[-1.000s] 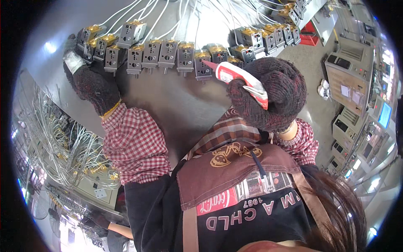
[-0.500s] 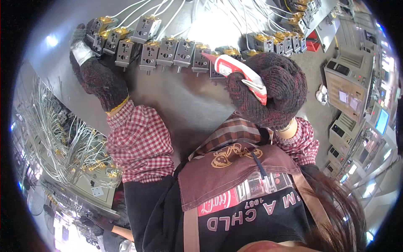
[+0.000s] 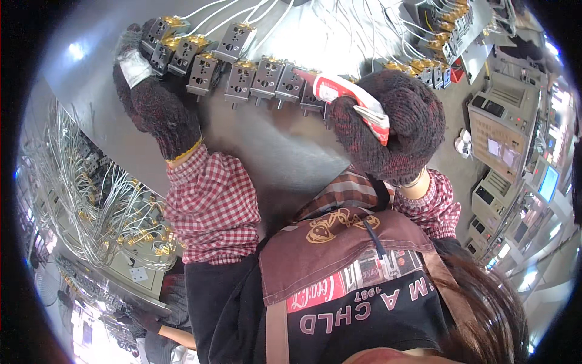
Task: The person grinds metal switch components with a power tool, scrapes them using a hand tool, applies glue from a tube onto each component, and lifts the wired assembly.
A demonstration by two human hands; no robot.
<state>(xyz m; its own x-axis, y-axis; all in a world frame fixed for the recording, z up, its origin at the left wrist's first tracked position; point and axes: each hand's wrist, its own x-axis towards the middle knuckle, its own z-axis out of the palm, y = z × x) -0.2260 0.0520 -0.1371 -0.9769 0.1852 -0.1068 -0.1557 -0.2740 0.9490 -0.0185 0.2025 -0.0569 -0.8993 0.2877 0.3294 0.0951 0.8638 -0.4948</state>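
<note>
My left hand [image 3: 151, 91], in a dark knitted glove with a white patch on one finger, reaches up along the left end of a row of metal blocks. Its stretched fingers touch the outermost block [image 3: 162, 33]; the far fingertips are partly hidden. Each grey block has holes in its face, brass-coloured fittings and a white cable, like the block [image 3: 240, 80] mid-row. My right hand [image 3: 391, 130], gloved the same way, is closed around a red-and-white squeeze tube [image 3: 345, 94]. The tube's red pointed nozzle aims left, just over the blocks near the row's middle.
The blocks lie on a shiny metal table [image 3: 267, 145]; more blocks [image 3: 445, 36] line its far right. Lower left, bundled cables [image 3: 103, 206] with brass ends lie on another bench. Beige equipment cabinets [image 3: 503, 115] stand on the right. Another person's arm [image 3: 176, 335] shows at bottom left.
The row of blocks has slid to the right, and my left hand has moved right with its end. My right hand with the tube stays nearly in place.
</note>
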